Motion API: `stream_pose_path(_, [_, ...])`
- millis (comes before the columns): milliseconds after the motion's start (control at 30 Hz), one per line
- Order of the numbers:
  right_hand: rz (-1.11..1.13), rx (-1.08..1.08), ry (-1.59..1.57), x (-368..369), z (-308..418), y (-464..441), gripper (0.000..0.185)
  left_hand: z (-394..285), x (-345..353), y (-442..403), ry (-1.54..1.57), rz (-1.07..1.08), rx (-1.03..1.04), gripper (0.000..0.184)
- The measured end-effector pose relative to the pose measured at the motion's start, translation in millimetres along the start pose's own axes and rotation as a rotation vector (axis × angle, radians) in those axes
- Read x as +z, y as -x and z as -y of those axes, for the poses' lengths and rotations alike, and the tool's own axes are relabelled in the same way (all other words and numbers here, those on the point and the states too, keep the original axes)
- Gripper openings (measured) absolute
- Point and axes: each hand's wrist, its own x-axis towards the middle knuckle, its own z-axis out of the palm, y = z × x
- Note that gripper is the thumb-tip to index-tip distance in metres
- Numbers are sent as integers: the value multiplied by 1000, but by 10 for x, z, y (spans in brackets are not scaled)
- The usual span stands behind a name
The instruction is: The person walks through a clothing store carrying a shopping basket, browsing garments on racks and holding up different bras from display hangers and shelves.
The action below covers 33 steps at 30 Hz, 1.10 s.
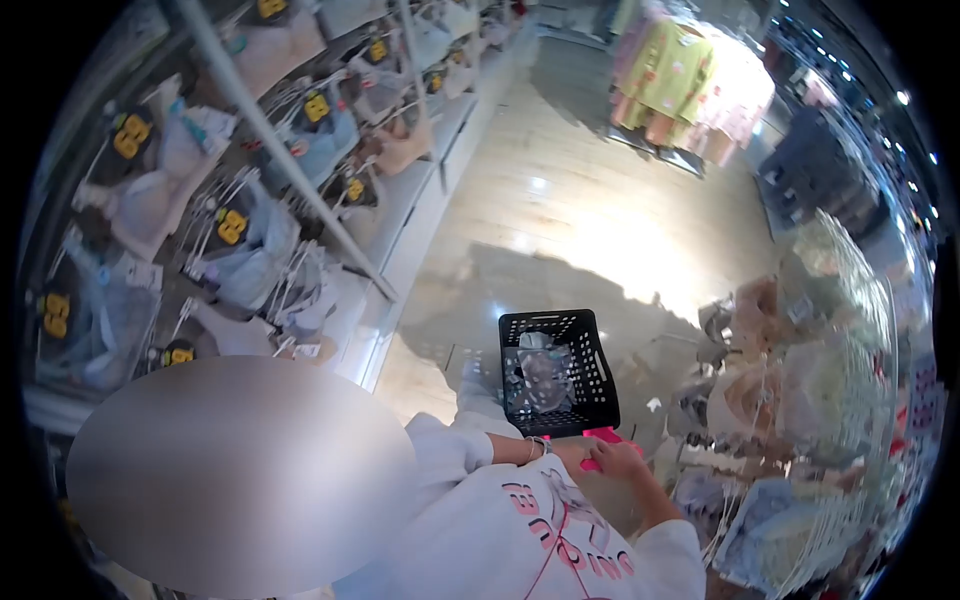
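Observation:
A black perforated basket (602, 405) with a pink handle (606, 435) is in front of my body, with pale, clear-wrapped items (545, 378) inside. My right hand (617, 459) is closed on the pink handle near the basket's lower edge. Bracelets circle the wrist of my left hand (573, 455), which reaches across to the same handle. The fingers of that hand are hidden beside my right hand, so their grip cannot be made out. My white printed shirt (560, 530) fills the lower middle.
Bras on hangers (150, 205) with yellow number tags line the left wall, behind a metal pole (290, 160). More hang on a rack (780, 400) at right. A clothing stand (675, 75) is ahead on the pale floor (510, 190). A blurred oval covers the lower left.

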Motion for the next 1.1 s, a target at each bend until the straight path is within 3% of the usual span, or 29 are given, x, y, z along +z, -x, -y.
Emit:
stream_pose_path(100, [110,282,40,-300,-144,-235,23,-17,-121,-108,67,-150,39,34])
stream_pose_path(200, [-122,211,-17,-185,-404,-436,16,-77,-444,-156,-46,-57,0,27])
stream_pose_path(300, [-179,95,53,-253,-633,-748,17,142,-639,-310,-57,-6,-98,25])
stream_pose_path(400, [-157,95,118,-391,-727,-1050,18,12,-942,-178,31,-84,-253,23])
stream_pose_path(467, [-233,19,172,-369,-800,-1206,21,381,-873,-287,103,-384,256,21])
stream_pose_path(500, [-268,-8,133,-346,-823,-1359,20,221,-1114,-60,-6,-354,72,21])
stream_pose_path(567, [-259,-47,106,-344,-890,-1663,21,291,-1228,-44,-35,-337,-79,25])
stream_pose_path(633, [-192,-25,144,-407,-869,-1787,21,890,-1159,-287,73,-328,27,32])
stream_pose_path(733, [-182,1,87,-457,-818,-2131,21,44,-1787,447,88,-275,-164,31])
stream_pose_path(867, [-179,19,80,-534,-795,-2494,22,334,-2033,504,19,-307,-175,36])
stream_pose_path(900, [-151,12,70,-585,-788,-2587,20,270,-2136,578,141,-310,-291,31])
stream_pose_path(1000, [-101,63,100,-644,-738,-2853,19,721,-2250,511,128,-339,-163,31])
stream_pose_path(1100, [-149,96,119,-690,-666,-3125,17,864,-2523,596,-2,-326,-218,30])
